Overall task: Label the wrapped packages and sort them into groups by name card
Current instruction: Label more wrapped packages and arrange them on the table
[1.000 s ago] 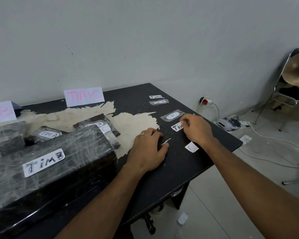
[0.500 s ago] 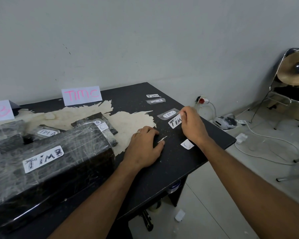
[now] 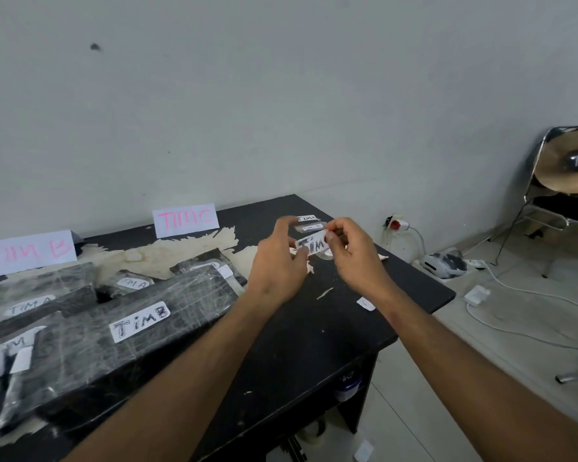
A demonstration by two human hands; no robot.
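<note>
A white paper label [image 3: 312,245] was held above the black table [image 3: 317,331], pinched by the right hand [image 3: 354,253] and the left hand [image 3: 277,261]. Wrapped packages [image 3: 114,331] marked "TIM B" were laid at the left.

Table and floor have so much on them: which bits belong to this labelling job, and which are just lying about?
Part of the job:
- label pinched by right hand and left hand
- wrapped packages
- TIM C card, TIM B card
- spare labels

Just lying about:
- cymbal on its stand
- white cables and charger on the floor
- wall socket
</note>
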